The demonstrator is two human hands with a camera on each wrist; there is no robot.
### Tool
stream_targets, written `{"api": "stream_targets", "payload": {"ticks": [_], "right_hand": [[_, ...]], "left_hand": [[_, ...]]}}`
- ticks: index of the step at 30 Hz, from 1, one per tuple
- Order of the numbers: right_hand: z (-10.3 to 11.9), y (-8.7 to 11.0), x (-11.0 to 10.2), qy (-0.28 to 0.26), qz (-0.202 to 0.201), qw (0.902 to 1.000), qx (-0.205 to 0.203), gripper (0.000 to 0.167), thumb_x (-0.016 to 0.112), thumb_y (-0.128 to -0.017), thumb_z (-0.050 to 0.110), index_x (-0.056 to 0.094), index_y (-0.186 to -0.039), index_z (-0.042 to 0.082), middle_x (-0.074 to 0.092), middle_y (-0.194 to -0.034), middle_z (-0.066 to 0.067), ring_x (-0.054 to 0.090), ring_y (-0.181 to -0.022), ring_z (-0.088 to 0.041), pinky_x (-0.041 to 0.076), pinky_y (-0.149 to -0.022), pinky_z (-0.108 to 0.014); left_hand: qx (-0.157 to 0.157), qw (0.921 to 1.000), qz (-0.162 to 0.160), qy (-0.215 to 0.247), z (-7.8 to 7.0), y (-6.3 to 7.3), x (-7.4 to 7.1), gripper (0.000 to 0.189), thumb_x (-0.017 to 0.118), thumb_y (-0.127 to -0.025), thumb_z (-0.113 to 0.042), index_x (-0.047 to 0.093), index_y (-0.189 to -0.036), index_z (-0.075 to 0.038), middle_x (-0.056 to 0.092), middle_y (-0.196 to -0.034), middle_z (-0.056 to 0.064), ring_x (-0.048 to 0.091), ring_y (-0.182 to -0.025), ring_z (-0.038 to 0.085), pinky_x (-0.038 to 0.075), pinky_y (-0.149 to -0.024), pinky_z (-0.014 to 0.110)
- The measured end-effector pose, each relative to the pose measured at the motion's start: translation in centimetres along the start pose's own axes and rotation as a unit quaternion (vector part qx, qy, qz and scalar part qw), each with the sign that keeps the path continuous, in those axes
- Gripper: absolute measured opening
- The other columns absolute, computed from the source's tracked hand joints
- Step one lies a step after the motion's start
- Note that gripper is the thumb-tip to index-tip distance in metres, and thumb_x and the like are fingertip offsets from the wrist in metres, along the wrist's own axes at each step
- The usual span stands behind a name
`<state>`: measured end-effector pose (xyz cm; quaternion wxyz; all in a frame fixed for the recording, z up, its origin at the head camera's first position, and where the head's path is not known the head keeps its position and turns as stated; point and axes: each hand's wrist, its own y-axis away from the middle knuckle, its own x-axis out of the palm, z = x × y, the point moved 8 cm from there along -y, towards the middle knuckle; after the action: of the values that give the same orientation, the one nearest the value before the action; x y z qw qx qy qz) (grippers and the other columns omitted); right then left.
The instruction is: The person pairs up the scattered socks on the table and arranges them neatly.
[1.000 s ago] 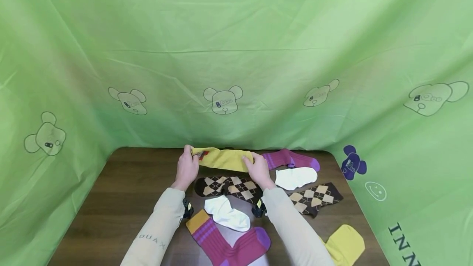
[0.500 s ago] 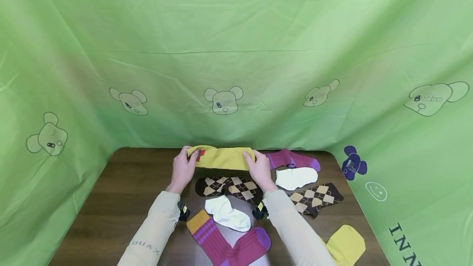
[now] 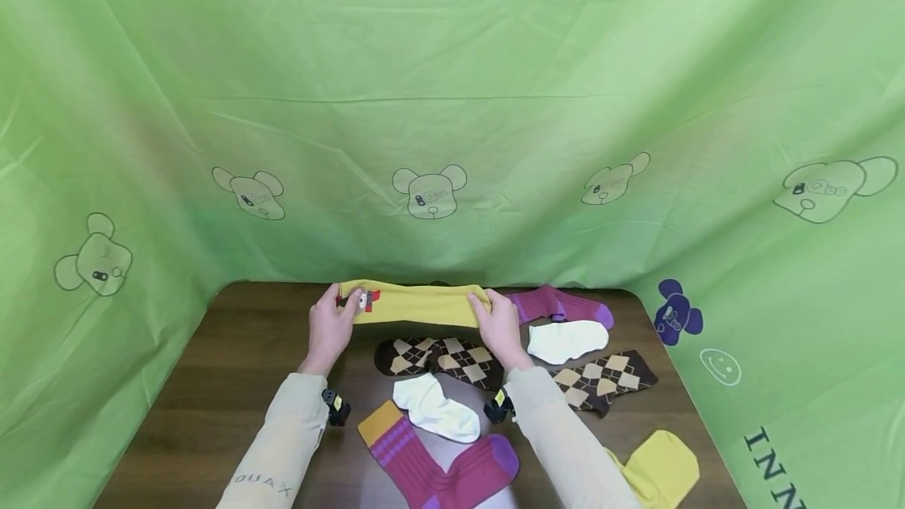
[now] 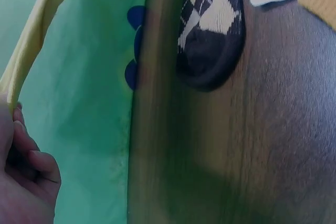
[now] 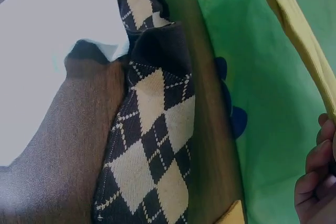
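A yellow sock (image 3: 417,306) with a small red and white motif near one end is stretched level between both hands at the back of the table. My left hand (image 3: 331,328) pinches the motif end, thumb in front and fingers behind. At the other end, my right hand (image 3: 499,328) grips the sock the same way. The left wrist view shows the sock's edge (image 4: 37,30) rising from curled fingers; the right wrist view shows its edge (image 5: 302,27) running down into the other hand. Below the sock lies a brown argyle sock (image 3: 463,360).
On the wooden table (image 3: 212,383) lie a white sock (image 3: 434,408) and a magenta sock (image 3: 452,477) in front. Toward the right are another magenta sock (image 3: 583,309), white sock (image 3: 568,341), argyle sock (image 3: 608,375) and yellow sock (image 3: 665,466). A green curtain (image 3: 438,250) stands behind.
My left hand has moved left, drawing the yellow sock out longer and straighter, with its motif shifting left too. My right hand stays nearly in place. The other socks lie as before.
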<state>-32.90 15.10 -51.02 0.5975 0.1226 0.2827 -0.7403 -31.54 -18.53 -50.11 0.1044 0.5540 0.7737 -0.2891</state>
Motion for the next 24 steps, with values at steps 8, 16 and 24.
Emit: {"api": "stream_targets", "payload": {"ticks": [8, 16, 24], "right_hand": [[0.5, 0.5, 0.6, -0.011, 0.008, 0.9998, -0.016, 0.027, 0.07, -0.099, 0.029, 0.064, -0.078, 0.014, 0.049, -0.057, 0.003, 0.044, -0.05, -0.013, 0.04, -0.049, -0.029], [1.0, 1.0, 0.6, -0.03, 0.017, 0.9994, -0.005, 0.027, 0.076, -0.094, 0.034, 0.066, -0.08, 0.013, 0.053, -0.057, 0.006, 0.046, -0.052, -0.011, 0.04, -0.05, -0.027], [1.9, 1.5, 0.4, -0.039, 0.021, 0.999, -0.003, 0.026, 0.082, -0.089, 0.029, 0.065, -0.077, 0.012, 0.05, -0.056, 0.005, 0.042, -0.05, -0.01, 0.039, -0.051, -0.028]], "left_hand": [[-0.002, 0.9997, -0.014, -0.022, 0.0, -0.1, -1.5, 0.028, 0.069, -0.099, -0.031, 0.061, -0.096, -0.005, 0.058, -0.072, 0.008, 0.05, -0.059, 0.022, 0.038, -0.048, 0.031], [0.002, 0.9997, -0.019, -0.013, 0.1, -0.2, -2.7, 0.033, 0.07, -0.098, -0.034, 0.055, -0.088, -0.006, 0.048, -0.066, 0.006, 0.043, -0.054, 0.018, 0.033, -0.046, 0.029], [0.006, 0.9994, -0.03, -0.016, 0.1, -0.7, -3.8, 0.031, 0.072, -0.097, -0.032, 0.058, -0.09, -0.005, 0.047, -0.064, 0.005, 0.044, -0.054, 0.02, 0.034, -0.046, 0.028]]}}
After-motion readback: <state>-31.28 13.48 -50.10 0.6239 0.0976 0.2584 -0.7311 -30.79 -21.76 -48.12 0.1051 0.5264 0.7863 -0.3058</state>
